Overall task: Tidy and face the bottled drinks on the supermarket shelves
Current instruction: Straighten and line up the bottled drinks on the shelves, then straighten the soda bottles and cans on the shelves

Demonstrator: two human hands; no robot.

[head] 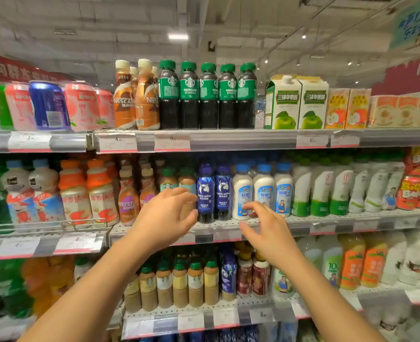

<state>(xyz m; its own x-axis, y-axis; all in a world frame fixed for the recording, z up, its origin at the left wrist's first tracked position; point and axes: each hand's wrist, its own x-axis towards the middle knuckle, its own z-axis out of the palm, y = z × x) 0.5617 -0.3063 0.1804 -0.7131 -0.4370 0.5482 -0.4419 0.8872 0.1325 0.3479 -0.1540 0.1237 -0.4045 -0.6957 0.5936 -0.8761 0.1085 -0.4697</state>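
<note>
Two hands near shelf edge

Middle shelf front lip: a bare strip runs ahead of the bottles, free for fingers.
Blue coffee bottles: two stand touching, with no gap between them.
White coconut bottles: packed tight just right of the blue pair, barring the right hand.
Brown bottle: close on the left, behind the left hand.
Top shelf rail: limits headroom above the caps.
</note>
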